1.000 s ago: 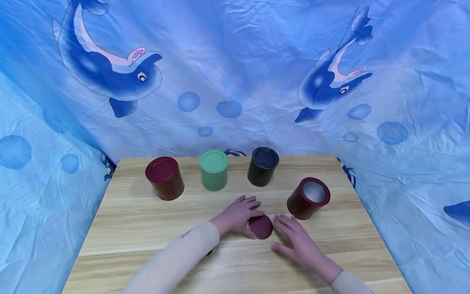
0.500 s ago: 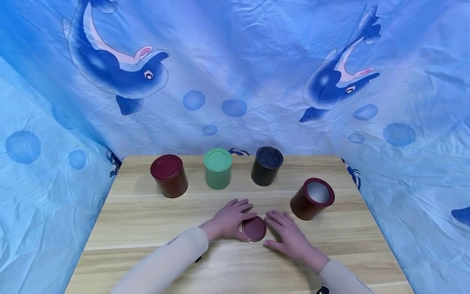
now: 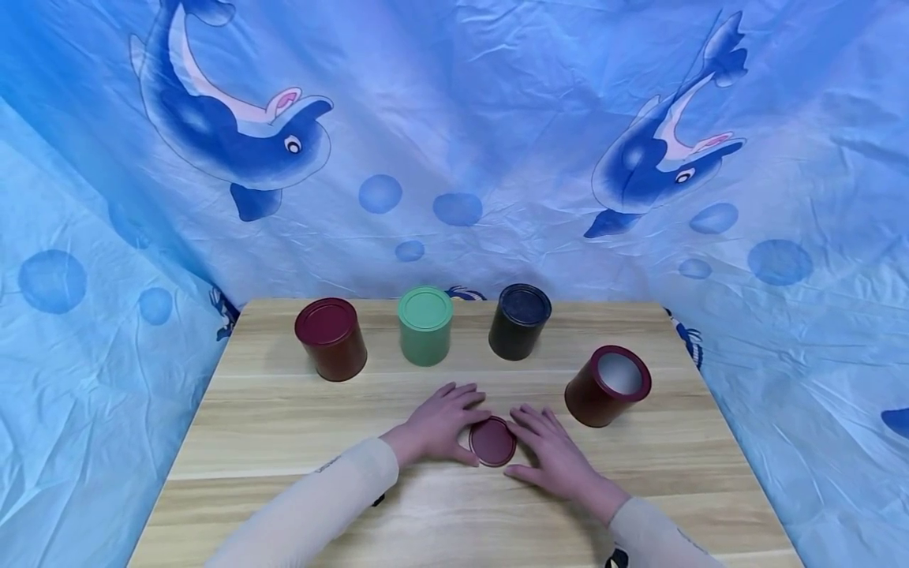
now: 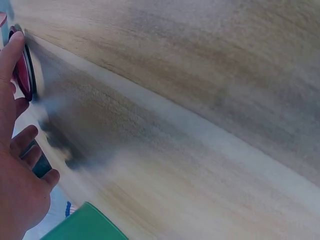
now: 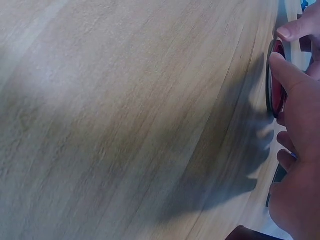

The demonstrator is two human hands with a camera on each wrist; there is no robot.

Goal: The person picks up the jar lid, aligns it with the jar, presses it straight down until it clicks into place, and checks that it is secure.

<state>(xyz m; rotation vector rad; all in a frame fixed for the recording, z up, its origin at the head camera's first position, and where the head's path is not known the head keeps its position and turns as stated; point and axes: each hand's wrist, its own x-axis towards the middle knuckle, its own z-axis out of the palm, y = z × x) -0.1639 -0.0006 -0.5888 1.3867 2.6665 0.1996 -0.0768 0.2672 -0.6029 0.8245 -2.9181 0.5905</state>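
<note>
A round dark red lid (image 3: 492, 442) lies between my two hands near the middle of the table. My left hand (image 3: 436, 426) pinches its left side between thumb and forefinger, the other fingers spread toward the back. From the other side my right hand (image 3: 557, 457) comes in with fairly straight fingers, the forefinger tip at the lid's right edge. In the left wrist view the lid (image 4: 24, 72) appears nearly edge-on beside the left fingers. The right wrist view shows the lid (image 5: 277, 80) by the right thumb. A dark red can (image 3: 604, 390) without a lid stands beyond my right hand.
Along the back of the wooden table (image 3: 270, 450) stand a lidded dark red can (image 3: 334, 347), a green can (image 3: 425, 335) and a black can (image 3: 520, 327). Behind them hangs a blue dolphin-print curtain (image 3: 454, 118).
My left hand has shifted left and slightly nearer with the lid. The right hand followed leftward and now meets the lid's right edge. The cans stay in place; the head view has shifted slightly.
</note>
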